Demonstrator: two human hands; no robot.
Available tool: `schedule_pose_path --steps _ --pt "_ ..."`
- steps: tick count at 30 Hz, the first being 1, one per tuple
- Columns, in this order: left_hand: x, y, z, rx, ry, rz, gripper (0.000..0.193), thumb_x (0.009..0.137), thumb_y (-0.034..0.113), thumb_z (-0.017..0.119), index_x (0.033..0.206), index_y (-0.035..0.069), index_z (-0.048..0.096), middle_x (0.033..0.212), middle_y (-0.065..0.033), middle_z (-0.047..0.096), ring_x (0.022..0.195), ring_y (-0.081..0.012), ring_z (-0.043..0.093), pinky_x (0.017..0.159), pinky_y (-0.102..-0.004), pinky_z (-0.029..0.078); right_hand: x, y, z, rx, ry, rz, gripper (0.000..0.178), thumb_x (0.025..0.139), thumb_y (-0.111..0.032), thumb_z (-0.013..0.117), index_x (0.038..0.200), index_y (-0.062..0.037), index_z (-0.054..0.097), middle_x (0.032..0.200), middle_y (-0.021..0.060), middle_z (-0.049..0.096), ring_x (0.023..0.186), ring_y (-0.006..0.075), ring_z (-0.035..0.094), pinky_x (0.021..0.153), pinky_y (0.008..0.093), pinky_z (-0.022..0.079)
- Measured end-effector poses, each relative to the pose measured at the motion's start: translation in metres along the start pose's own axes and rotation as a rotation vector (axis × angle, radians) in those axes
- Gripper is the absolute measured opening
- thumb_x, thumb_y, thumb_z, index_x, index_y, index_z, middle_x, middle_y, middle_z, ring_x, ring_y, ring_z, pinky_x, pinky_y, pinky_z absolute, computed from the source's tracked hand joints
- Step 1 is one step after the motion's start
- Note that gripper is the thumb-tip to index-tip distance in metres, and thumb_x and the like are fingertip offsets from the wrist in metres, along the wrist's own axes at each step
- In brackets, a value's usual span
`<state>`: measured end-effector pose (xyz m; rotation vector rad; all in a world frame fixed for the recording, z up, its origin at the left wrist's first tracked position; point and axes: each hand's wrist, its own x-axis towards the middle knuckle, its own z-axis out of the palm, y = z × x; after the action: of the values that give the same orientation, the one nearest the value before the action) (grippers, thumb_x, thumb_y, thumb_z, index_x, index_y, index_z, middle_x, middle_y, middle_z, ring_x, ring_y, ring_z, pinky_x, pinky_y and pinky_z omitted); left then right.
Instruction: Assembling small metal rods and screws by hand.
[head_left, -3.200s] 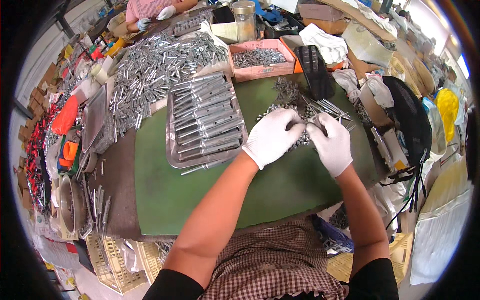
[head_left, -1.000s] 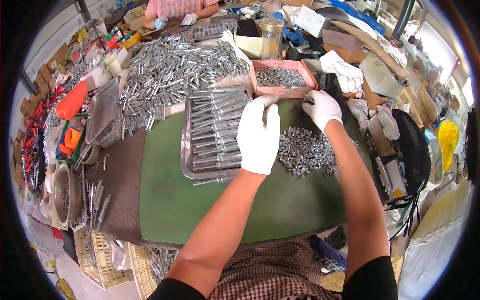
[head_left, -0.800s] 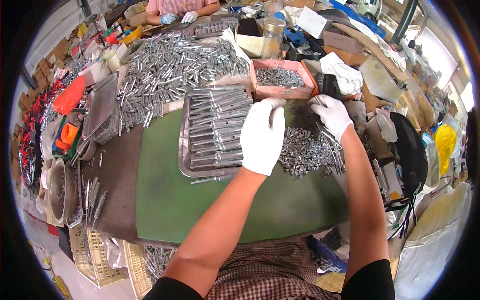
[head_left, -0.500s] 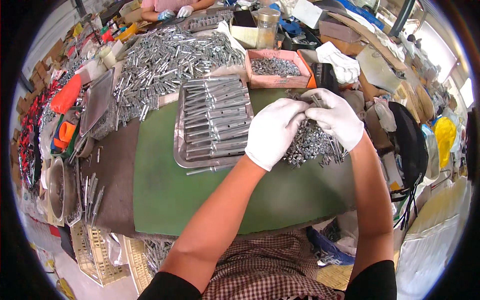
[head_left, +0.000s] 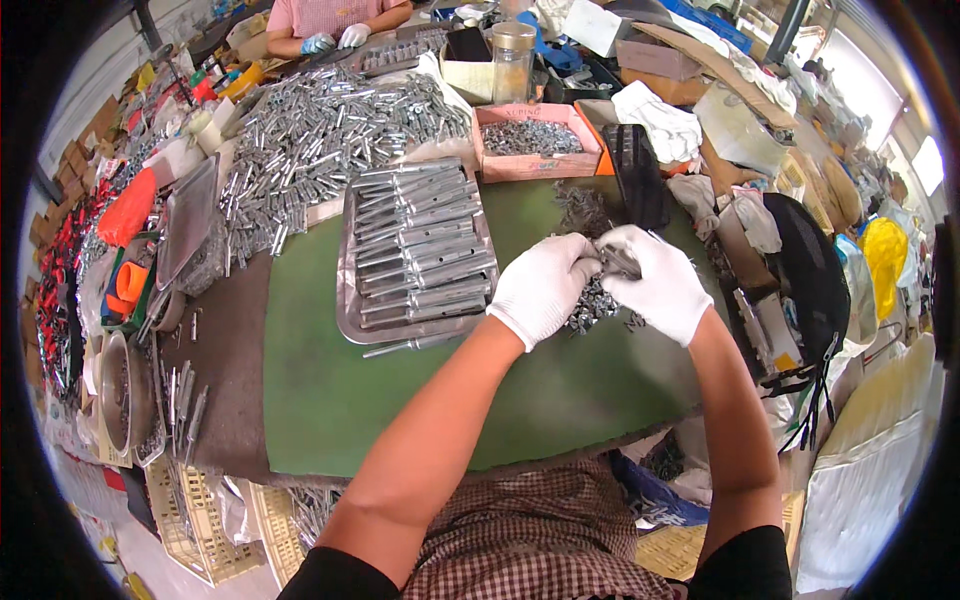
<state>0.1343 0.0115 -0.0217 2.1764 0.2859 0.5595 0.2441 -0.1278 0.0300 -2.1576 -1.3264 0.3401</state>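
Both my hands wear white gloves and meet above a heap of small shiny metal parts [head_left: 590, 308]. My left hand [head_left: 540, 288] is closed in a pinch; its fingertips hide whatever they hold. Grey metal pieces [head_left: 622, 263] show in the curled fingers of my right hand [head_left: 660, 285], right beside the left fingertips. Left of my hands lies a metal tray [head_left: 346, 300] with rows of silver metal tubes [head_left: 420, 240]. One tube [head_left: 405, 346] rests along its front rim. A tangle of thin dark metal pieces [head_left: 583, 208] sits just beyond my hands.
A pink box [head_left: 540, 165] of small metal parts stands behind the green mat [head_left: 380, 410]. A big heap of metal tubes [head_left: 330, 130] covers the back left. A lidded jar [head_left: 512, 75] stands farther back. Across the table, a person's gloved hands [head_left: 335, 40] show.
My hands have come lower and nearer over the small-parts heap, baring the dark tangle beyond. The view has shifted slightly. Metal pieces now show more plainly in my right hand.
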Motion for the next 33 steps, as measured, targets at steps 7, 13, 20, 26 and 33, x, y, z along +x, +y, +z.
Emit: schedule_pose_path --steps 7,13,20,26,33 --pt "0.001 0.0 0.001 0.074 0.04 0.041 0.015 0.087 0.018 0.059 0.091 0.004 0.064 0.09 -0.015 0.065 0.092 -0.0333 0.061 0.082 -0.0407 0.048 -0.015 0.045 0.016 -0.254 0.007 0.06 0.025 0.08 -0.026 0.069 0.097 -0.0066 0.066 0.091 0.0147 0.067 0.09 0.032 0.064 0.08 0.0399 0.05" --pt "0.0 0.007 -0.006 -0.053 0.055 0.076 0.016 0.085 0.019 0.065 0.091 0.004 0.065 0.089 -0.0134 0.067 0.087 -0.0285 0.064 0.08 -0.0368 0.049 -0.013 0.031 -0.001 -0.035 0.157 -0.037 0.027 0.081 -0.028 0.069 0.093 -0.0035 0.069 0.09 0.0153 0.067 0.085 0.0314 0.064 0.076 0.0378 0.05" --pt "0.0 0.01 -0.007 -0.102 0.12 0.143 0.015 0.084 0.017 0.067 0.09 0.004 0.066 0.088 -0.0123 0.067 0.084 -0.0275 0.064 0.079 -0.0354 0.05 -0.003 0.018 0.006 0.38 0.155 0.077 0.021 0.082 -0.02 0.068 0.094 -0.0021 0.068 0.085 0.0096 0.067 0.079 0.0181 0.063 0.074 0.0314 0.049" --pt "0.008 -0.006 -0.01 0.011 0.37 0.195 0.019 0.093 0.021 0.057 0.093 0.003 0.065 0.085 -0.0146 0.065 0.081 -0.0296 0.063 0.075 -0.0365 0.049 0.007 0.029 0.018 0.1 0.202 -0.044 0.018 0.082 -0.02 0.065 0.091 -0.0041 0.067 0.086 0.011 0.067 0.08 0.0241 0.064 0.074 0.0344 0.05" --pt "0.012 -0.022 -0.021 -0.078 0.618 0.072 0.019 0.097 0.016 0.052 0.099 0.001 0.064 0.08 -0.0066 0.062 0.074 -0.0141 0.057 0.072 -0.0283 0.047 0.001 0.024 0.027 -0.405 0.06 -0.124 0.017 0.082 -0.025 0.063 0.087 -0.0093 0.067 0.085 0.012 0.062 0.084 0.0312 0.062 0.076 0.0423 0.05"
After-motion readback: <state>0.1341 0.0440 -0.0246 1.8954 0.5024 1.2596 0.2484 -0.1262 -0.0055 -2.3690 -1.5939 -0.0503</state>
